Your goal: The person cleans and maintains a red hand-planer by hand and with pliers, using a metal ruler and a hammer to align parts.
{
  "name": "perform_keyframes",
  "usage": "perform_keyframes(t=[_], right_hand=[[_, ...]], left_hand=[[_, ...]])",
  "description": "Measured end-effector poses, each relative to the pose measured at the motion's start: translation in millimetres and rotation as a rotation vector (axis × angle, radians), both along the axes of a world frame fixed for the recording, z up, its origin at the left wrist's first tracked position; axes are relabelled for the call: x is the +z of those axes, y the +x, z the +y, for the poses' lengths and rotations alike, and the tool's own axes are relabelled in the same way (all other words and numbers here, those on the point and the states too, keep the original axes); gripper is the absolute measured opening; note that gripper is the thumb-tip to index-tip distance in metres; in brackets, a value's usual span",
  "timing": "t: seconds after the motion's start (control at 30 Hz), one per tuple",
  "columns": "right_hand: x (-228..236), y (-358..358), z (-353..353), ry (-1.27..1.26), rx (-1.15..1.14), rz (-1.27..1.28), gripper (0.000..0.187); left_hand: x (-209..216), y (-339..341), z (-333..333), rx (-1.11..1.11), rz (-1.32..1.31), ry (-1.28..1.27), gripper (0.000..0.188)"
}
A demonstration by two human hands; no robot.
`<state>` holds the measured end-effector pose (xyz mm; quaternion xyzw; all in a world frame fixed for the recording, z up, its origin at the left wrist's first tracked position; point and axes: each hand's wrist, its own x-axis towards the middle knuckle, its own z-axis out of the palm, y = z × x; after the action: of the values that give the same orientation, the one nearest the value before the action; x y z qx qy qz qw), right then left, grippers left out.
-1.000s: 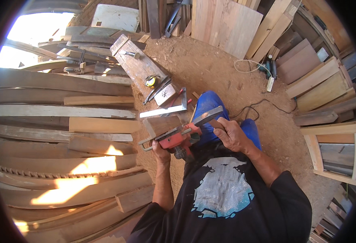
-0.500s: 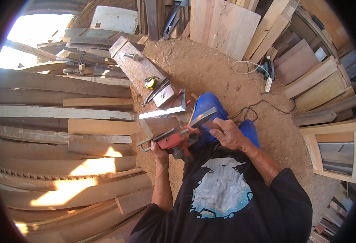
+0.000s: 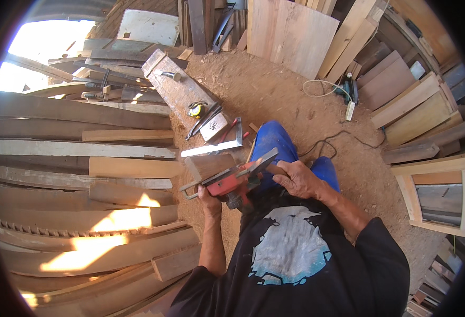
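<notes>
From here, the left hand (image 3: 209, 197) grasps the tool (image 3: 226, 185); right of it, the right hand (image 3: 297, 179) grips the hammer (image 3: 262, 160). Best brace the tool and tap squarely.

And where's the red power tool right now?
In the head view, just below centre, the red power tool is in the left hand, beside the wooden block and left of the right hand.

The left forearm (image 3: 212, 243) rises almost vertically through the lower centre of the frame, its wrist (image 3: 212, 213) nearly straight; the left grip (image 3: 209, 199) is curled closed, left of centre. The right forearm (image 3: 347, 214) slants up and leftward to the right grip (image 3: 298, 180), folded closed, right of centre and slightly higher.
</notes>
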<state>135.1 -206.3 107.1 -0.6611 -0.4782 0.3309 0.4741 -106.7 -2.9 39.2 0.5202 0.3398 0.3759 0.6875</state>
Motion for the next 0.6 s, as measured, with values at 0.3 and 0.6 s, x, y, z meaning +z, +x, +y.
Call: perform_keyframes(t=[0.3, 0.6], right_hand=[[12, 44, 37, -0.143, -0.166, -0.28, 0.029], [-78, 44, 150, -0.333, 0.225, -0.735, 0.027]], left_hand=[[-7, -25, -26, 0.02, -0.052, 0.072, 0.049], [-6, -42, -43, -0.029, 0.369, 0.515, 0.068]])
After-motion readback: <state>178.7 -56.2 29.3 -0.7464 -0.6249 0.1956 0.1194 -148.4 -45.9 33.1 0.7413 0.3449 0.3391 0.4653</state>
